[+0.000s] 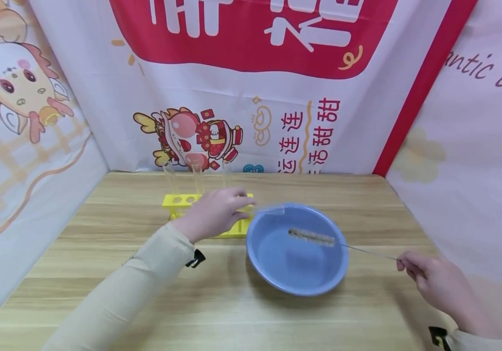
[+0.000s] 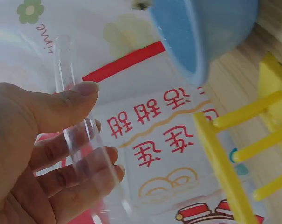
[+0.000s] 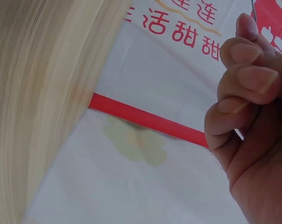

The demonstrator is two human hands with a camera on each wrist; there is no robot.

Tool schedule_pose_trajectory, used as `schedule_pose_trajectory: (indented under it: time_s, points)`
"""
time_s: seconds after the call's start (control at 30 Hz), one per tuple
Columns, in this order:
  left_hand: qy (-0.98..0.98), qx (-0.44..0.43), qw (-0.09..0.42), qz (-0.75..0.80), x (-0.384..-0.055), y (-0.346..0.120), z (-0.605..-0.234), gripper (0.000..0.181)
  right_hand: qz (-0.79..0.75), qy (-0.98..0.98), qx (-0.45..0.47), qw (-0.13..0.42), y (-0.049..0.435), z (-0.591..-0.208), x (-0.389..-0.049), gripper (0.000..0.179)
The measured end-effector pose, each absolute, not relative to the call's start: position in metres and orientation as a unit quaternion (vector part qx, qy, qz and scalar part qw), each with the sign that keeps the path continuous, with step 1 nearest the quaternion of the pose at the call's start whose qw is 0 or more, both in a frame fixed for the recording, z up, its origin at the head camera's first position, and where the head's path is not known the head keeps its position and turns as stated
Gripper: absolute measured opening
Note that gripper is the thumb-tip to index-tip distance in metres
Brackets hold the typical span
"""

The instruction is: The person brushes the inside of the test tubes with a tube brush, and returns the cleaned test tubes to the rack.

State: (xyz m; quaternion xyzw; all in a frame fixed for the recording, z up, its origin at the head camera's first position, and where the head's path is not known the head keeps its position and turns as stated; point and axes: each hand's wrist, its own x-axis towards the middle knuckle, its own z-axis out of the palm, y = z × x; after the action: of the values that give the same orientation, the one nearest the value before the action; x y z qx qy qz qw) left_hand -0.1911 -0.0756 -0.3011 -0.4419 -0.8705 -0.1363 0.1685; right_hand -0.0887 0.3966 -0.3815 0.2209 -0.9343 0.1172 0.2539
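My left hand [image 1: 210, 213] pinches a clear glass test tube [image 2: 66, 65] between thumb and fingers. In the head view the tube is blurred and points right, over the far left rim of a blue basin [image 1: 283, 258]. My right hand [image 1: 439, 285] grips the thin wire handle of a test tube brush [image 1: 314, 237], whose bristle head hangs over the basin. In the right wrist view, the right hand's fingers [image 3: 245, 84] are curled in and the brush head is out of sight. A yellow test tube rack [image 1: 173, 200] stands behind the left hand, partly hidden by it.
Several clear test tubes, one of them a tube [image 1: 197, 178] near the rack's middle, stand upright in the rack. The wooden table [image 1: 216, 302] meets a printed cloth [image 1: 251, 87] at its back edge. More cloth hangs at both sides.
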Motion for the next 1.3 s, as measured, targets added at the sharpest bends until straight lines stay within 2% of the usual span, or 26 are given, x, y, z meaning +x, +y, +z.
schedule_pose_trajectory:
  time_s: [0.17,0.27,0.4,0.5,0.87,1.3]
  points:
    - [-0.864,-0.439,0.173,-0.175,-0.202,-0.062,-0.27,0.034,0.12,-0.924,0.242,0.27,0.394,-0.381,-0.09,0.043]
    - [-0.88,-0.399,0.137,-0.219,-0.212,-0.057,-0.248,0.031,0.121,-0.921,0.25,0.273,0.394,-0.381,-0.09,0.042]
    - [-0.902,-0.327,0.077,-0.27,-0.228,-0.056,-0.225,0.019,0.115,-0.923,0.248,0.271,0.394,-0.381,-0.09,0.039]
    - [-0.908,-0.294,0.053,-0.293,-0.24,-0.058,-0.216,0.016,0.111,-0.927,0.242,0.263,0.395,-0.381,-0.09,0.039]
    - [-0.926,-0.258,-0.005,-0.275,-0.278,-0.063,-0.227,0.021,0.113,-0.938,0.219,0.244,0.398,-0.387,-0.091,0.039]
    - [-0.934,-0.265,-0.056,-0.233,-0.289,-0.067,-0.232,0.016,0.122,-0.938,0.218,0.24,0.395,-0.391,-0.094,0.037]
